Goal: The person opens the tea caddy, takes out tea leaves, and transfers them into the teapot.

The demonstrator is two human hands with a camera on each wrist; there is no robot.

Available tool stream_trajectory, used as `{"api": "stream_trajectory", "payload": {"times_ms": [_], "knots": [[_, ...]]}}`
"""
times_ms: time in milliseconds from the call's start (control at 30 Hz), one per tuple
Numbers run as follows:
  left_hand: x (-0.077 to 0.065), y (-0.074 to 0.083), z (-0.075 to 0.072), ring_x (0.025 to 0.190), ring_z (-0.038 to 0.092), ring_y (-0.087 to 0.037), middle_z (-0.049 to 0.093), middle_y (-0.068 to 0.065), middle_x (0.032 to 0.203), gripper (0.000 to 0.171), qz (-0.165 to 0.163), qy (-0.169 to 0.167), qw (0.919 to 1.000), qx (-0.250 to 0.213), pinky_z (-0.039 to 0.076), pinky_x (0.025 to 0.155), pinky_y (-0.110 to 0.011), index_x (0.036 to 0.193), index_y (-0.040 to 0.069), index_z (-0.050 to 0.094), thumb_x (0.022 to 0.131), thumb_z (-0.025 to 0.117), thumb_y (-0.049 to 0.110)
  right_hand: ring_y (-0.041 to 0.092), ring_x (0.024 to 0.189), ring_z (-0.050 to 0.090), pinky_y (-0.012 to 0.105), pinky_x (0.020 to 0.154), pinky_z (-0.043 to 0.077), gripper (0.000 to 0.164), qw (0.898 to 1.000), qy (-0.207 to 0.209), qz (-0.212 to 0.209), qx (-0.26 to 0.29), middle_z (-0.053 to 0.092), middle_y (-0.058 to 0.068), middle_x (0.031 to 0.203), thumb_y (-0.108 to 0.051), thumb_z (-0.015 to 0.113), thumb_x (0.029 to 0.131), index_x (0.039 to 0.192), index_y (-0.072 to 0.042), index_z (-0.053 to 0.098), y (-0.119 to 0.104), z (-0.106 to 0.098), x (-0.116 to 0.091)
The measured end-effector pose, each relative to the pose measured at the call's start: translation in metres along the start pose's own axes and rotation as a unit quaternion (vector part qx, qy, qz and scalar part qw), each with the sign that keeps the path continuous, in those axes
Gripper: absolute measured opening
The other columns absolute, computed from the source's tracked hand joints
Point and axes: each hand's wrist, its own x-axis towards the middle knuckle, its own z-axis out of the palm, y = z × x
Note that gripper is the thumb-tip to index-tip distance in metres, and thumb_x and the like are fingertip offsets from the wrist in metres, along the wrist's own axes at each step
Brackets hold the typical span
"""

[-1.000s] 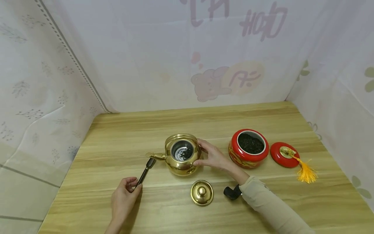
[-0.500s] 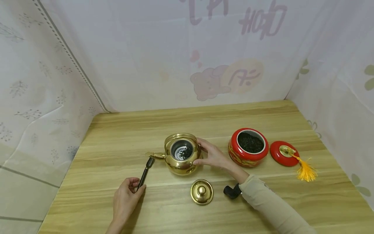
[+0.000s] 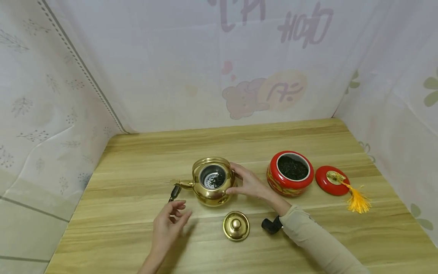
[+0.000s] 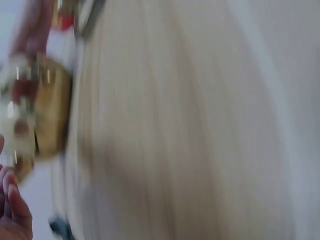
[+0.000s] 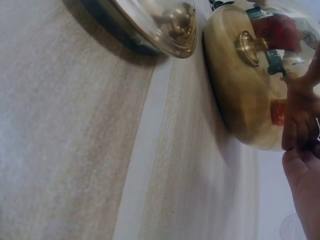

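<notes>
A shiny brass teapot (image 3: pixel 209 197) stands uncovered, its spout to the left and its bail handle raised. Inside, a metal strainer holds some dark tea leaves (image 3: pixel 215 180). My right hand (image 3: pixel 251 185) grips the pot's right side, thumb in front and fingers partly hidden behind. Near the spout lies a dark tea scoop (image 3: pixel 175 192), its handle mostly hidden by my left hand (image 3: pixel 167 226). That hand hovers with loosely bent fingers and nothing between them. In front of the pot rests its brass lid (image 3: pixel 236 227). The left wrist view is blurred.
To the right stands a red jar (image 3: pixel 290 188) of dark tea leaves, uncovered. Its red lid (image 3: pixel 324 182) with a yellow tassel (image 3: pixel 358 201) lies beside it. Under my right forearm shows a black object (image 3: pixel 272 225). Printed cloth (image 3: pixel 171 76) walls the back and sides.
My left hand has let go of the tea scoop, leaving it by the spout, and has moved right and slightly forward. My right hand and the teapot have stayed put.
</notes>
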Motion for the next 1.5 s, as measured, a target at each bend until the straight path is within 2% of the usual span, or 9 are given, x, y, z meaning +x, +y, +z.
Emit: {"api": "stream_trajectory", "payload": {"times_ms": [67, 200, 333, 467, 600, 733, 900, 1167, 1500], "knots": [[-0.004, 0.01, 0.012, 0.065, 0.055, 0.0, 0.068, -0.011, 0.084, 0.033, 0.009, -0.039, 0.9983, -0.042, 0.049, 0.049, -0.017, 0.096, 0.0, 0.066, 0.066, 0.08, -0.005, 0.035, 0.134, 0.036, 0.046, 0.111, 0.029, 0.088, 1.0, 0.001, -0.002, 0.002, 0.034, 0.02, 0.148, -0.025, 0.082, 0.071, 0.143, -0.002, 0.036, 0.001, 0.0, 0.0], [-0.011, 0.023, 0.036, 0.065, 0.058, -0.005, 0.068, -0.011, 0.086, 0.035, 0.038, -0.117, 0.9877, -0.097, 0.051, 0.049, -0.02, 0.097, 0.0, 0.065, 0.066, 0.081, -0.002, 0.034, 0.135, 0.036, 0.047, 0.111, 0.029, 0.088, 1.0, 0.004, -0.005, 0.004, 0.035, 0.018, 0.148, -0.028, 0.082, 0.071, 0.143, -0.005, 0.037, 0.002, 0.001, 0.0], [-0.014, 0.029, 0.055, 0.063, 0.059, -0.015, 0.066, -0.01, 0.082, 0.037, 0.067, -0.173, 0.9757, -0.118, 0.05, 0.05, -0.019, 0.101, 0.0, 0.065, 0.068, 0.082, 0.005, 0.033, 0.135, 0.035, 0.046, 0.112, 0.029, 0.088, 1.0, 0.001, -0.008, 0.011, 0.035, 0.018, 0.148, -0.029, 0.082, 0.071, 0.143, -0.005, 0.037, 0.004, 0.002, 0.0], [-0.014, 0.032, 0.068, 0.062, 0.058, -0.02, 0.063, -0.009, 0.08, 0.042, 0.089, -0.2, 0.969, -0.114, 0.048, 0.051, -0.016, 0.105, 0.0, 0.065, 0.068, 0.082, 0.01, 0.033, 0.135, 0.035, 0.045, 0.112, 0.029, 0.087, 1.0, -0.001, -0.007, 0.017, 0.035, 0.018, 0.148, -0.026, 0.081, 0.072, 0.143, -0.004, 0.037, 0.004, 0.003, 0.0], [-0.013, 0.032, 0.076, 0.065, 0.058, -0.016, 0.064, -0.007, 0.083, 0.045, 0.108, -0.208, 0.9677, -0.092, 0.048, 0.055, -0.016, 0.105, 0.001, 0.065, 0.065, 0.084, 0.01, 0.034, 0.134, 0.037, 0.045, 0.111, 0.03, 0.083, 1.0, 0.002, -0.002, 0.013, 0.036, 0.02, 0.147, -0.02, 0.081, 0.073, 0.142, -0.001, 0.037, -0.004, 0.002, -0.001], [-0.015, 0.034, 0.081, 0.069, 0.058, -0.012, 0.064, -0.002, 0.087, 0.046, 0.11, -0.209, 0.9699, -0.06, 0.05, 0.064, -0.02, 0.103, 0.003, 0.067, 0.062, 0.085, 0.01, 0.032, 0.134, 0.037, 0.043, 0.111, 0.031, 0.083, 1.0, 0.003, -0.004, 0.019, 0.037, 0.018, 0.147, -0.018, 0.081, 0.073, 0.142, -0.002, 0.038, -0.005, 0.002, -0.001], [-0.018, 0.036, 0.084, 0.069, 0.056, -0.01, 0.061, 0.003, 0.081, 0.043, 0.106, -0.204, 0.9728, -0.03, 0.047, 0.066, -0.018, 0.101, 0.007, 0.067, 0.062, 0.086, 0.011, 0.03, 0.134, 0.037, 0.042, 0.112, 0.03, 0.085, 1.0, 0.003, -0.013, 0.021, 0.038, 0.015, 0.147, -0.021, 0.082, 0.072, 0.143, -0.006, 0.037, 0.001, 0.003, 0.001], [-0.022, 0.033, 0.085, 0.071, 0.057, -0.009, 0.066, 0.001, 0.088, 0.038, 0.11, -0.206, 0.9716, -0.037, 0.049, 0.062, -0.017, 0.096, 0.006, 0.068, 0.063, 0.085, 0.007, 0.029, 0.135, 0.037, 0.042, 0.113, 0.029, 0.087, 1.0, 0.0, -0.001, 0.022, 0.037, 0.014, 0.148, -0.021, 0.082, 0.072, 0.144, -0.006, 0.037, 0.0, 0.001, 0.0], [-0.024, 0.034, 0.081, 0.066, 0.055, -0.004, 0.064, 0.004, 0.08, 0.03, 0.108, -0.193, 0.9733, -0.06, 0.046, 0.054, -0.012, 0.092, 0.009, 0.069, 0.066, 0.082, 0.003, 0.031, 0.134, 0.037, 0.043, 0.112, 0.029, 0.087, 1.0, 0.002, -0.001, 0.02, 0.036, 0.016, 0.148, -0.026, 0.082, 0.072, 0.144, -0.005, 0.036, 0.0, 0.0, -0.001]]}}
